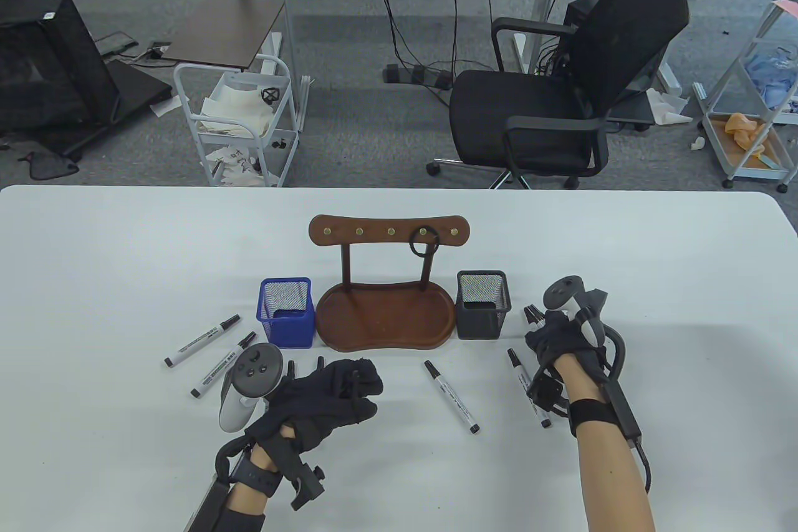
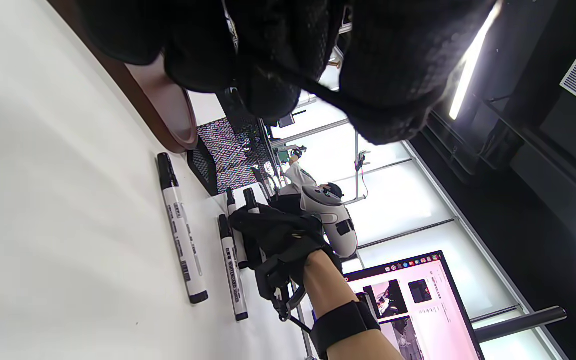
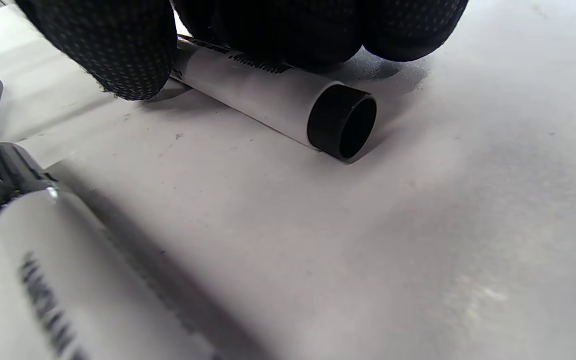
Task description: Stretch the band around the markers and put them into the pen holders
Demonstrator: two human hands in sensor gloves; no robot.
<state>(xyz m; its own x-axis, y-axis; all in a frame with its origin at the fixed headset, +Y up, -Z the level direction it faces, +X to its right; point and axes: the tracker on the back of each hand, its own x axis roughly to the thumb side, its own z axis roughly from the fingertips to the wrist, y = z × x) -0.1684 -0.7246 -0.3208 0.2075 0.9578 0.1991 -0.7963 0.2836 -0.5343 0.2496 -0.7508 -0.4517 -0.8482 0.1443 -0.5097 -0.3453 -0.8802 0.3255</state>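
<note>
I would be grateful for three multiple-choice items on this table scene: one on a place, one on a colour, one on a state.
1. Where does the black ring hang?
A. On a peg of the wooden rack
B. Inside the blue holder
C. On the chair

2. What colour is the pen holder left of the wooden tray?
A. Black
B. Blue
C. Red

3. What is the right hand doing?
A. Resting flat, away from every marker
B. Lifting the tray
C. Closing on a marker lying on the table

Key: 1 A, the ring loops a brass peg; 2 B, its mesh is blue; 3 C, the right wrist view shows fingers around the barrel.
</note>
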